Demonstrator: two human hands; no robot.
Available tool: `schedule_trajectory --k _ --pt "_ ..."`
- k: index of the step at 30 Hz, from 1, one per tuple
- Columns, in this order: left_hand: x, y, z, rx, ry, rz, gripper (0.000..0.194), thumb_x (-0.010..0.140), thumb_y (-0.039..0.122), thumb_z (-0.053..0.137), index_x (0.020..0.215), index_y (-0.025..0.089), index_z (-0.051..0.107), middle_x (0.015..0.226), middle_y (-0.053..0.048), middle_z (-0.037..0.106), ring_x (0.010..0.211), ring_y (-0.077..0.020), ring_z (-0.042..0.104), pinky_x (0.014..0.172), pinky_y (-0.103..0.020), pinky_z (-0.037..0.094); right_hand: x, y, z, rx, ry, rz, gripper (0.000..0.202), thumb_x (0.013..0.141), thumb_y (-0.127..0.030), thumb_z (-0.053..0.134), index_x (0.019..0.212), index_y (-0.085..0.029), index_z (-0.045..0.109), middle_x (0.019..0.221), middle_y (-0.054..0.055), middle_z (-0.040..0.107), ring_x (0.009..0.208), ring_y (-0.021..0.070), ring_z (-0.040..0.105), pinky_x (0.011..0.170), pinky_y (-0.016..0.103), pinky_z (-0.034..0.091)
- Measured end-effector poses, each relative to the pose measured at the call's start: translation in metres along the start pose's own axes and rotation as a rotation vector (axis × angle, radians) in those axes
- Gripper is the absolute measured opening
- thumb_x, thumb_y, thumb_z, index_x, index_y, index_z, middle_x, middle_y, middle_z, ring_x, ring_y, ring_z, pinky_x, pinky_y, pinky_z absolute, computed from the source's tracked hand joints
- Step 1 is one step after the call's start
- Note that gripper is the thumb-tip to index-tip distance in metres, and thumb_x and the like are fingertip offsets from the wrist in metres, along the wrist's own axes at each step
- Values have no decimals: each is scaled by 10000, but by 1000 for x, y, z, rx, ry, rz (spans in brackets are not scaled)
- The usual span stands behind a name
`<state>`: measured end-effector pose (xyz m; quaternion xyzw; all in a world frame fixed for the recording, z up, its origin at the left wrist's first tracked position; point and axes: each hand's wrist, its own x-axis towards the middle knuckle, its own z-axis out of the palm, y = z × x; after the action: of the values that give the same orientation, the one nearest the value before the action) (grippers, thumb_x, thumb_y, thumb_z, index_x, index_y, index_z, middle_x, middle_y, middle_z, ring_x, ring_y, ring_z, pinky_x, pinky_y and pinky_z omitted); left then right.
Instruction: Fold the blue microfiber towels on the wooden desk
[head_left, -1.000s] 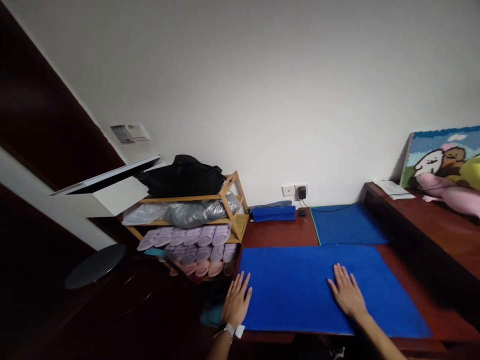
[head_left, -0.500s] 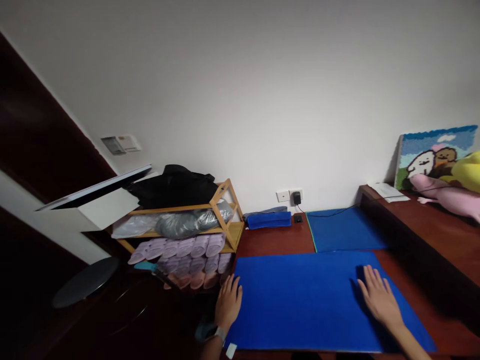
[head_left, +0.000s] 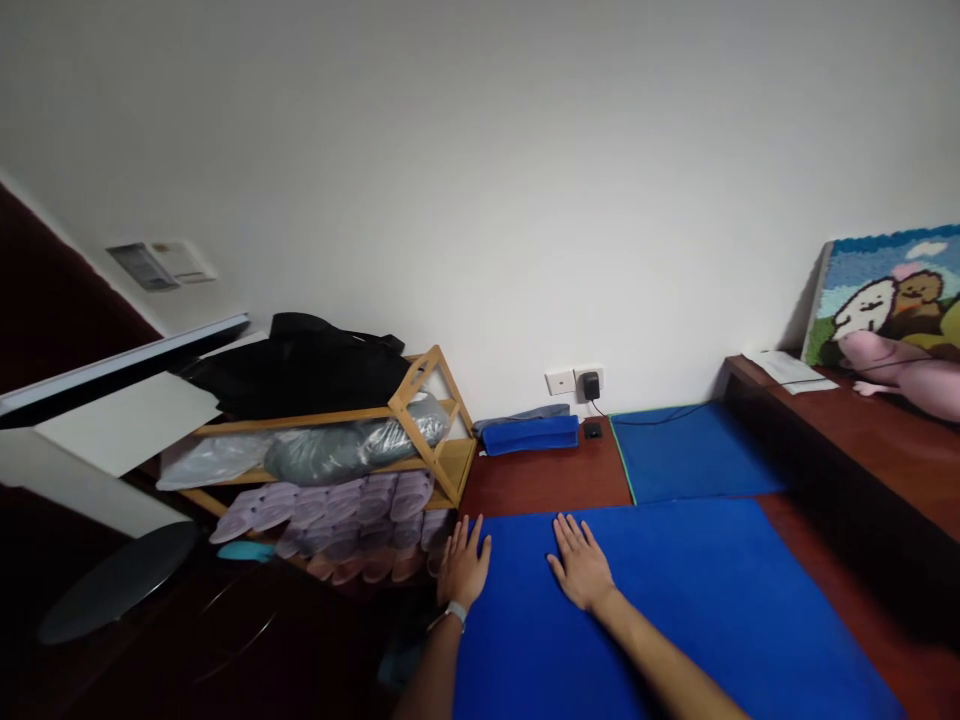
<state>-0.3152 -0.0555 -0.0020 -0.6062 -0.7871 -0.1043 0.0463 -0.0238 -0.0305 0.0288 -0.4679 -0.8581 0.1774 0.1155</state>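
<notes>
A bright blue cloth (head_left: 697,610) lies spread flat on the reddish-brown table. My left hand (head_left: 463,568) rests at the cloth's left edge, fingers stretched out and pointing away from me, a watch on its wrist. Flat on the cloth near its far edge lies my right hand (head_left: 581,565), palm down with the fingers extended. Neither hand grips anything. Beyond the cloth, a darker blue cloth with a green edge (head_left: 690,455) covers part of the table, and a folded blue cloth (head_left: 530,433) sits by the wall.
Left of the table stands a wooden rack (head_left: 431,430) holding a black bag (head_left: 307,365), plastic-wrapped items and several lilac slippers (head_left: 390,497). A black charger (head_left: 591,386) is plugged into the wall. On a raised ledge at right are a pink plush toy (head_left: 911,375) and a picture (head_left: 885,295).
My right hand has slid left across the blue cloth, closer to my left hand. My left hand has moved slightly forward along the edge. The camera view has shifted.
</notes>
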Motion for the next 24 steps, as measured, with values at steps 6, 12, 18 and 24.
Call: schedule_trajectory --k 6,12,18,24 --pt "2 -1 5 -21 49 7 570 1056 443 328 1563 233 480 1653 -109 446 1536 -296 386 1249 -527 320 -51 115 -24 -104 136 213 691 1038 -524 259 1626 -172 347 1679 93 334 1582 266 247 1294 514 166" --pt "9 -3 5 -3 -28 4 598 1057 446 312 1589 201 433 1686 -137 378 1564 -301 328 1259 -518 292 -132 275 -77 -161 259 509 797 953 -519 216 1565 -71 459 1627 160 435 1546 333 326 1269 516 241" --pt "10 -9 -7 -23 -129 33 615 1056 528 327 1594 247 422 1691 -102 373 1551 -309 355 1225 -507 342 -160 321 -99 -128 334 548 869 888 -614 195 1481 -118 592 1552 226 520 1487 416 409 1203 575 327" --pt "-1 -8 -3 -10 -15 60 629 1055 526 339 1604 225 406 1696 -129 356 1558 -295 341 1247 -508 305 -99 207 -73 -149 374 343 764 974 -549 171 1573 -183 475 1613 120 474 1544 340 333 1283 511 201"
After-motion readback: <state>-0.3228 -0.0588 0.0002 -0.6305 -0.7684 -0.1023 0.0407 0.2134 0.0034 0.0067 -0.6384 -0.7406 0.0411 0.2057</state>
